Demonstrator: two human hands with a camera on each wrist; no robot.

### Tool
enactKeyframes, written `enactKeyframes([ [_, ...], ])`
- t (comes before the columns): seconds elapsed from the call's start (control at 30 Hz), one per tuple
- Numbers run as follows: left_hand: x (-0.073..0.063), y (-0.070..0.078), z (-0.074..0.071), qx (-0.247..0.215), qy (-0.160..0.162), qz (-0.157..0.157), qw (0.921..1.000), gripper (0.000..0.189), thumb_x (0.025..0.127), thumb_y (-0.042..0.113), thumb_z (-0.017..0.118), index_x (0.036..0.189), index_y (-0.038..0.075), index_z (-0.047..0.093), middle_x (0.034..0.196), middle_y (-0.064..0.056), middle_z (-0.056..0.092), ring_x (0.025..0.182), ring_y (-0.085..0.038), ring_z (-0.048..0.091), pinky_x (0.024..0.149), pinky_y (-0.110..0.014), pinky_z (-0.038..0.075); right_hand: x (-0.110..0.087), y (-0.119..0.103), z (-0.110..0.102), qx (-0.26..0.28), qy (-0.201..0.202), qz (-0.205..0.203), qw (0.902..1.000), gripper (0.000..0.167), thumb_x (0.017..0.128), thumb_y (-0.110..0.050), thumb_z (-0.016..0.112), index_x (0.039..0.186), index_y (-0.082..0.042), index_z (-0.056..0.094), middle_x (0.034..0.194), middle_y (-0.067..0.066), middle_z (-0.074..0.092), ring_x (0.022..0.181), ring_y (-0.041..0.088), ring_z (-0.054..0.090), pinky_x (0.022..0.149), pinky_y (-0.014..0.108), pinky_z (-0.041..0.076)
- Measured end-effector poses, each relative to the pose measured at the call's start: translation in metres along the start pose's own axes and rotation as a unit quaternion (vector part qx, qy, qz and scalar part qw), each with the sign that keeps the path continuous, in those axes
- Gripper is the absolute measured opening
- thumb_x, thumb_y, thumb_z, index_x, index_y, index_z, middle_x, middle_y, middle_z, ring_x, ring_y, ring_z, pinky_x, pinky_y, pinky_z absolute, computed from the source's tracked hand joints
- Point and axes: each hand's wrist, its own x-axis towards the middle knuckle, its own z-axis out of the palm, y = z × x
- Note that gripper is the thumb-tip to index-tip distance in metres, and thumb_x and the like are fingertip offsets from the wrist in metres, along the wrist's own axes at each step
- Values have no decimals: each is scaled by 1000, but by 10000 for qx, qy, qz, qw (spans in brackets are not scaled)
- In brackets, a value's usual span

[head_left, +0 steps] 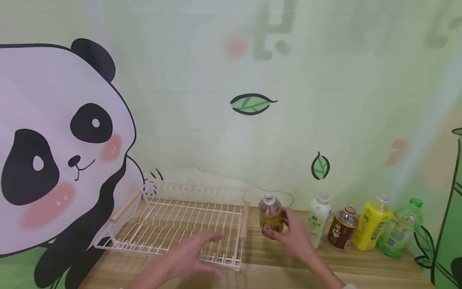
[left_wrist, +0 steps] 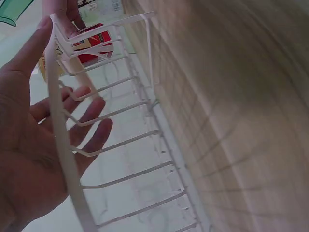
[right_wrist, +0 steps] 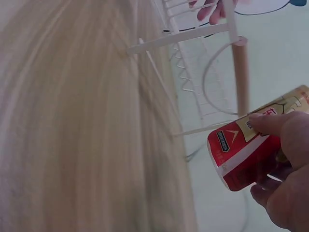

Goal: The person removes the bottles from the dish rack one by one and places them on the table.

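My right hand (head_left: 297,237) grips a small clear bottle (head_left: 270,218) with a red and gold label, fingers and thumb around its sides. It is upright, just right of the white wire dish rack (head_left: 202,208). In the right wrist view, a gap shows between the base of the red-labelled bottle (right_wrist: 241,150) and the tabletop. My left hand (head_left: 185,257) is at the rack's front edge with fingers spread and thumb apart, holding nothing. In the left wrist view, the left hand (left_wrist: 38,145) overlaps the rack's wires.
To the right stand a white bottle (head_left: 318,220), a brown-labelled bottle (head_left: 343,228), a yellow bottle (head_left: 371,222) and a green bottle (head_left: 400,228) with a green cap. The rack has wooden handles (head_left: 244,220). A panda-print backdrop (head_left: 202,132) hangs behind the wooden table (head_left: 281,269).
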Motion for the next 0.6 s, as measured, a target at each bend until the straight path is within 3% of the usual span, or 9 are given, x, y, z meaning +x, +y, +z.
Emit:
enactKeyframes([
  [0.17,0,-8,5,-576,-125,55,9982,77,81,63,83,138,13,65,132,0,69,119,-21,65,102,-47,55,0,17,16,59,114,345,9993,69,84,-10,90,142,0,55,141,23,63,130,43,61,108,60,49],
  [0.3,2,-11,7,-699,-186,65,9974,61,85,57,83,127,14,70,121,2,72,111,-19,68,97,-41,58,0,26,23,281,96,493,9983,75,84,-5,89,147,1,50,142,27,61,130,45,61,106,57,51],
  [0.4,3,-14,8,-784,-201,74,9967,50,87,54,83,119,17,73,111,6,74,102,-13,69,91,-34,59,1,30,25,437,26,591,9973,84,85,-3,88,156,0,43,146,29,58,132,47,59,107,56,51],
  [0.6,4,-17,8,-1067,-272,98,9939,37,88,45,86,109,17,76,97,12,72,86,-2,66,81,-25,57,-2,33,20,264,-83,804,9964,81,87,-5,86,155,4,42,145,31,58,133,48,58,108,58,49],
])
